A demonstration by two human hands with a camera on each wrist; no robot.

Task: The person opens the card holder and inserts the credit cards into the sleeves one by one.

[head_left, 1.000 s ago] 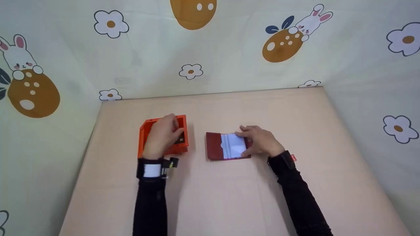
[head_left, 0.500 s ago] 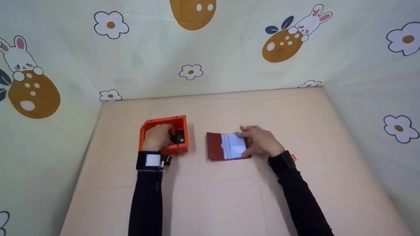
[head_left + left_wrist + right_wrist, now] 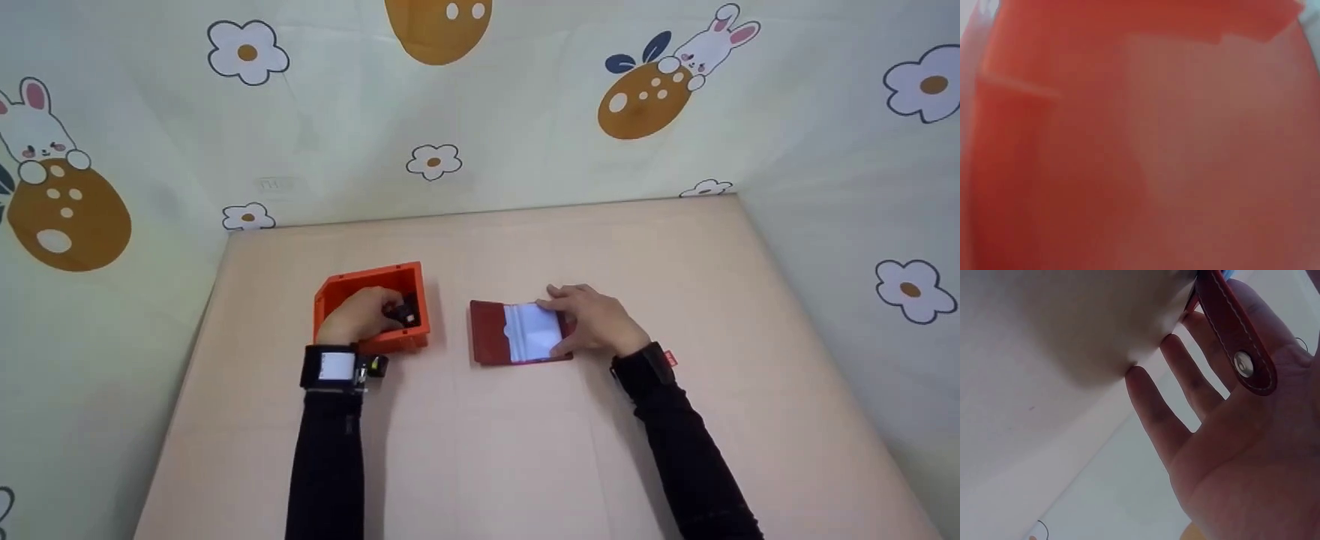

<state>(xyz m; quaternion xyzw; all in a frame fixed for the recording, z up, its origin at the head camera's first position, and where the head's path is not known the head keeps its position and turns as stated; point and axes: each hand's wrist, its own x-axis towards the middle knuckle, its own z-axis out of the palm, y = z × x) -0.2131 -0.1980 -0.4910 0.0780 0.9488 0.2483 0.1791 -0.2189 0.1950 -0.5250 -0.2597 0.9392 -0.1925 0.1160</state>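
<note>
In the head view my left hand (image 3: 360, 315) reaches down into an orange-red plastic bin (image 3: 386, 346). Its fingers and thumb pinch a small black object (image 3: 406, 312) with a pale spot, whose kind is unclear. Only the bin's reddish inside wall (image 3: 1129, 140) shows in the left wrist view, so the fingertips are hidden there. My right hand (image 3: 596, 322) grips the right part of an unfolded dark-red card holder (image 3: 490, 334), thumb and fingers at opposite edges. Clear card sleeves (image 3: 531, 331) lie inside it. A stitched strap with a metal snap (image 3: 1244, 364) hangs beside the right palm.
A beige-covered table (image 3: 487, 450) bears the bin on the left and the card holder near the middle. Behind it and at both sides hangs a pale cloth (image 3: 337, 112) with rabbits and flowers.
My left hand has lowered deeper into the bin from above it and now has its fingers on the black object. The right hand and the card holder have stayed in place.
</note>
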